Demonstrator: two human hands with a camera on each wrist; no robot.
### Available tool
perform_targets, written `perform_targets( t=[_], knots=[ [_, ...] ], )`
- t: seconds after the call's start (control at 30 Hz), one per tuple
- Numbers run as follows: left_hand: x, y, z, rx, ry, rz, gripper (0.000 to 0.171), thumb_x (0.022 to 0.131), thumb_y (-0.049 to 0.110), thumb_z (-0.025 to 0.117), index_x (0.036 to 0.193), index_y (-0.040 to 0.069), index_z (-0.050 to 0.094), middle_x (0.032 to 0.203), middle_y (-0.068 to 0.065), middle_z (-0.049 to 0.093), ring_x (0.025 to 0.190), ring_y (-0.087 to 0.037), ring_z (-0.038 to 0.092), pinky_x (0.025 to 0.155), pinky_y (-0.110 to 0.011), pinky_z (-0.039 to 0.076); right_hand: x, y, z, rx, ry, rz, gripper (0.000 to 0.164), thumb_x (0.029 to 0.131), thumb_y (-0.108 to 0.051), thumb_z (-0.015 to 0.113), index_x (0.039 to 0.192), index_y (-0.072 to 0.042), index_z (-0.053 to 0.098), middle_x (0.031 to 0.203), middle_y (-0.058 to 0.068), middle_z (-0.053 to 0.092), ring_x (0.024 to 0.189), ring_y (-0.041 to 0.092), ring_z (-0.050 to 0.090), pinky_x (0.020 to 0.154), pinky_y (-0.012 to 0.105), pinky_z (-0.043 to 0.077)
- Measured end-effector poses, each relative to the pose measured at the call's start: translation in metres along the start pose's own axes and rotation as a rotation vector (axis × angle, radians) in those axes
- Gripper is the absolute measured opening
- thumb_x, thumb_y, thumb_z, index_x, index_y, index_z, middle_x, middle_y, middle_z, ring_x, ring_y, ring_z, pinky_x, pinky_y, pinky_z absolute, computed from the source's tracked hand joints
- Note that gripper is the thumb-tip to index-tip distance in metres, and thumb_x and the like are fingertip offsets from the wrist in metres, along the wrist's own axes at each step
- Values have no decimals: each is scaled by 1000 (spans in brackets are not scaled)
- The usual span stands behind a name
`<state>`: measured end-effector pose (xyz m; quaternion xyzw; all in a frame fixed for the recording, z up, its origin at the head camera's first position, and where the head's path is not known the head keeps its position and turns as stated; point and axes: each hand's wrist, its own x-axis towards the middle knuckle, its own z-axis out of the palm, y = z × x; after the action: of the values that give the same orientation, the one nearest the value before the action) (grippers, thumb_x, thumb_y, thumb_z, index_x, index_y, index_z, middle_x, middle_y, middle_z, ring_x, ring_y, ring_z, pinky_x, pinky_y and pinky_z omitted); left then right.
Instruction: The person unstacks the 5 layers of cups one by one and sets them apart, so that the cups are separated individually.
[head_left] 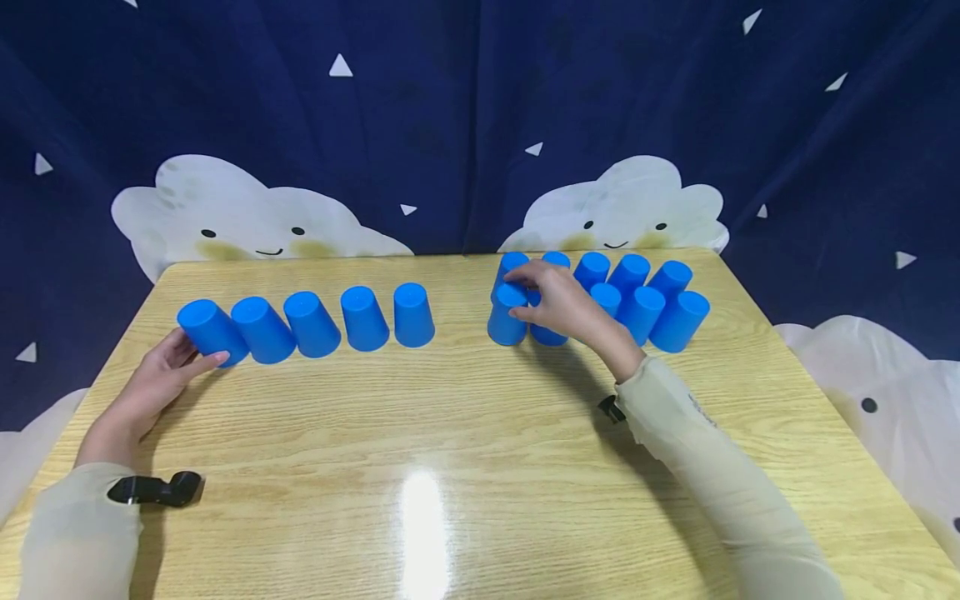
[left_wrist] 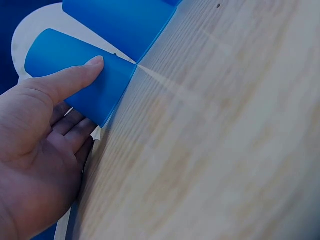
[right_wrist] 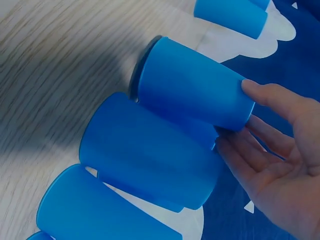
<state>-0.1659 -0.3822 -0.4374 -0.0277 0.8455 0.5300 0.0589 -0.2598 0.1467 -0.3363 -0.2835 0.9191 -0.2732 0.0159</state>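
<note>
Cups upside down on a wooden table, one hand at each group.

Left hand [head_left: 153, 379] rests at the near-left end of a row of five inverted blue cups, thumb laid on the wall of the end cup [head_left: 211, 331], fingers relaxed beside it, not wrapped round. Across the table [head_left: 465, 467], the right hand [head_left: 558, 304] curls over the nearest cup [head_left: 507, 315] of the two-row cluster on the right, thumb and fingertips at its upturned base. These cups look like thin, smooth plastic: probably very light, slightly springy, easily tipped or slid, hardly breakable. The tapered wall near the closed base seems the surest hold; the glossy sides may slip under a loose pinch.
</note>
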Motion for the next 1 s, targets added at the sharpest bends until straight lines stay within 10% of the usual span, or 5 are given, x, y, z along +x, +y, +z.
perform_targets(
  t=[1.0],
  knots=[
    [0,2,0,-5,-3,-9,82,103,32,52,157,16,-6,160,-26,-1,145,-43,0,113,-63,4,-2,-11,-15,-31,15,-66,50,87,-11,76,132,2,58,127,16,62,118,31,58,102,41,46]
  ],
)
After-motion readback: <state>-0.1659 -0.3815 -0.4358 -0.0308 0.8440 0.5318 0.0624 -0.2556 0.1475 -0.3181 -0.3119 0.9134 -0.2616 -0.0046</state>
